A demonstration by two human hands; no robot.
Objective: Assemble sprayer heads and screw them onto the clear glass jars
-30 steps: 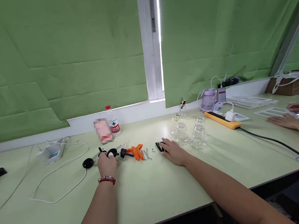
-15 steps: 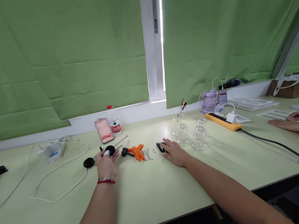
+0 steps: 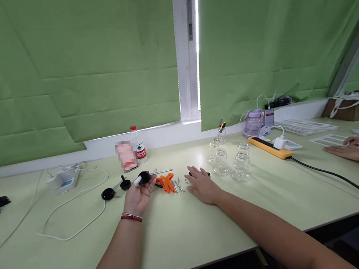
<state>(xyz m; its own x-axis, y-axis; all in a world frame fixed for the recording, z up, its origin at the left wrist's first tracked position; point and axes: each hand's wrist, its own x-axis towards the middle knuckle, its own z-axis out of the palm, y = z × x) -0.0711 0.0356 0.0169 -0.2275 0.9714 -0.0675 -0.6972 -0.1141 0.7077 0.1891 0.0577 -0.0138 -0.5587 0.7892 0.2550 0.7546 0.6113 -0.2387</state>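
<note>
My left hand (image 3: 138, 198) is raised over the table, palm up, fingers curled around a black round piece with a white end (image 3: 144, 177). A thin metal rod (image 3: 164, 171) reaches rightward from it; I cannot tell if they are joined. My right hand (image 3: 203, 185) lies palm down, fingers spread, over a small black object (image 3: 205, 174) that is mostly hidden. Between the hands are orange plastic pieces (image 3: 165, 183), several screws (image 3: 177, 185) and some tiny metal parts (image 3: 186, 181). Left of my left hand lie a black round piece (image 3: 108, 194) and a small black stemmed cap (image 3: 125, 183).
Several clear glass bottles (image 3: 240, 166) stand right of my right hand, near an orange power strip (image 3: 270, 147) and a purple bottle (image 3: 253, 123). Behind are a water bottle (image 3: 140, 147) and a phone (image 3: 126, 157). Another person's hands (image 3: 348, 151) rest at the far right.
My left hand has moved right, turned palm up and carries the black round piece along. The stemmed cap behind it now shows. My right hand has shifted slightly left over the black object.
</note>
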